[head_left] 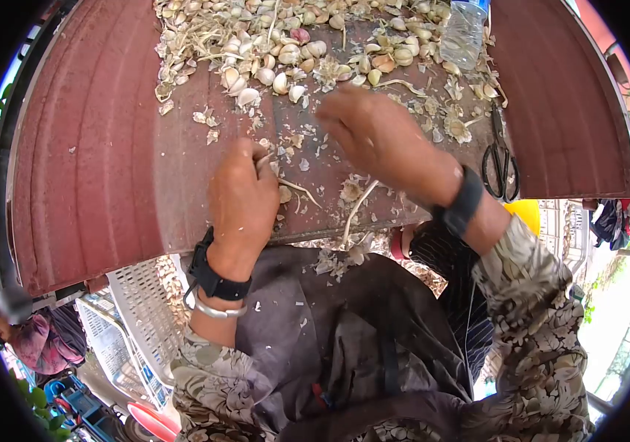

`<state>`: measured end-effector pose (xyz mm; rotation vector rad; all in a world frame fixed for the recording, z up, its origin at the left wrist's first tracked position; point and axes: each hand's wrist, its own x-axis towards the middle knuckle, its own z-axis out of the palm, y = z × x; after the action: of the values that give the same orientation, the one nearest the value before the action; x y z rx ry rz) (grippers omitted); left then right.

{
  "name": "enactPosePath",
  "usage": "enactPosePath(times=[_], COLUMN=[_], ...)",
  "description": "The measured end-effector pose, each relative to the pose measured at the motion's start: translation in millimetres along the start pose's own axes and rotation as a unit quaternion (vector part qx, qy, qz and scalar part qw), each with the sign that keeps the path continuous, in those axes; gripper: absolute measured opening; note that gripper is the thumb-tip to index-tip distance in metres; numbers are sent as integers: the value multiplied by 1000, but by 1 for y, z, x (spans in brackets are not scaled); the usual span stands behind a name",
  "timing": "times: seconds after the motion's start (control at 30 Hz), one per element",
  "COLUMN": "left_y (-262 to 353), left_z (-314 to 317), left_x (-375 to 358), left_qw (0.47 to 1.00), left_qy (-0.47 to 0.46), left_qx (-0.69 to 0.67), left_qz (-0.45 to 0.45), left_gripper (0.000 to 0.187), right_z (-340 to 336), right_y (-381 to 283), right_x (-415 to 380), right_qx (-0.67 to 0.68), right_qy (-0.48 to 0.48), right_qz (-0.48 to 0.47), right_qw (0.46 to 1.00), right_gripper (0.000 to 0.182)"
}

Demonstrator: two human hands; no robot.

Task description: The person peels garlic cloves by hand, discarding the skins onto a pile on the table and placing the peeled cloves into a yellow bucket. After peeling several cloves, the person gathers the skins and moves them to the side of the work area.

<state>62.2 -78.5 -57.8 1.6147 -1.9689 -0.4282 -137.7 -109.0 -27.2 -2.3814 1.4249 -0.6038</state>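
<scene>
My left hand (pixel 241 195) is curled closed above the near part of the red table, and its fingertips are partly hidden, so what they hold cannot be made out. A thin dried garlic stalk (pixel 300 190) lies just to its right. My right hand (pixel 385 144) is over the table farther right, fingers bent and drawn together, palm side turned away; anything inside is hidden. Just beyond the hands are loose garlic cloves (pixel 280 82), pale and some purplish. Papery garlic skins (pixel 296 140) are scattered between and around both hands.
Black-handled scissors (pixel 501 166) lie on the table's right part. A clear plastic bottle (pixel 464 37) stands among the garlic at the back right. White plastic crates (pixel 134 317) are below the table's left edge. A dark apron (pixel 344 317) covers my lap.
</scene>
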Motion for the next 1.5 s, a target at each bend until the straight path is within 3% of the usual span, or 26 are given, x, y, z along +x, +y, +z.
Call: enactPosePath(times=[0.1, 0.17, 0.27, 0.33, 0.43, 0.5, 0.53, 0.6, 0.67, 0.7, 0.77, 0.8, 0.87, 0.9, 0.97, 1.07, 1.1, 1.13, 1.17, 1.2, 1.23, 1.33, 1.4, 1.43, 1.47, 1.5], left_y=[-5, 1, 6, 5, 8, 10, 7, 0, 1, -5, -10, -10, -5, 4, 6, 12, 14, 17, 22, 27, 29, 50, 66, 72, 76, 79], left_z=[-10, -26, -33, -33, -34, -33, -31, -23, -9, 3, 21, 27, 42, 41, 43, 34, 29, 22, 13, 2, -7, -7, -4, -4, -5, -5], left_x=[-5, -6, -5, -2, 15, 31, 38, 55, 74, 80, 93, 96, 99, 102, 105, 101, 97, 91, 85, 76, 65, 33, 16, 15, 15, 15], left_qw=[993, 935, 886, 853, 805, 790, 792, 834, 876, 929, 984, 984, 996, 996, 997, 999, 996, 979, 979, 902, 772, 650, 572, 573, 550, 525], left_qy=[58, 11, 16, 16, 40, 72, 72, 61, 64, 69, 64, 59, 67, 24, 14, 13, 0, -13, -11, -69, -122, -166, -194, -189, -163, -137], left_qx=[-86, -298, -399, -464, -541, -561, -559, -507, -418, -321, -152, -153, 48, 86, 79, 43, -74, -190, -190, -407, -599, -712, -747, -748, -761, -773], left_qz=[-63, -193, -235, -237, -241, -236, -235, -211, -233, -174, -66, -66, 33, -5, -4, -13, -43, -73, -71, -127, -173, -208, -278, -277, -302, -328], left_gripper=[17, 20, 19, 20, 20, 22, 22, 23, 25, 26, 25, 25, 21, 19, 18, 17, 17, 16, 16, 16, 16, 19, 26, 26, 26, 26], right_z=[33, 41, 42, 27, -30, -62, -67, -49, -73, -72, -71, -79, -98, -98, -91, -90, -96, -105, -112, -112, -111, -98, -83, -73, -67, -55], right_y=[12, 19, 33, 26, -14, -48, -58, -74, -93, -99, -107, -101, -83, -81, -80, -84, -83, -79, -75, -71, -67, -54, -48, -47, -38, -37], right_x=[45, 55, 54, 41, 6, -21, -35, -53, -64, -75, -92, -88, -78, -82, -91, -105, -102, -94, -87, -83, -79, -65, -54, -48, -39, -36], right_qx=[-27, -36, -52, 69, 350, 475, 546, 706, 659, 663, 723, 724, 724, 723, 657, 688, 688, 778, 804, 804, 783, 637, 486, 438, 275, 231], right_qy=[68, 63, 43, 8, -76, -115, -127, -158, -54, -48, 6, 9, -93, -86, -68, -36, -36, -187, -325, -325, -284, -139, -29, 43, 40, 66], right_qz=[-38, -41, -45, -11, 146, 82, 11, -184, -190, -188, -67, -63, -35, -30, -80, -21, -21, 149, 305, 304, 236, 7, -152, -112, -129, -111], right_qw=[997, 997, 997, 998, 922, 869, 828, 665, 726, 723, 688, 687, 682, 685, 746, 725, 724, 581, 394, 395, 500, 758, 860, 891, 952, 964], right_gripper=[15, 14, 8, 11, 14, 16, 16, 14, 24, 24, 21, 21, 15, 15, 14, 13, 13, 11, 10, 10, 11, 12, 13, 16, 22, 22])
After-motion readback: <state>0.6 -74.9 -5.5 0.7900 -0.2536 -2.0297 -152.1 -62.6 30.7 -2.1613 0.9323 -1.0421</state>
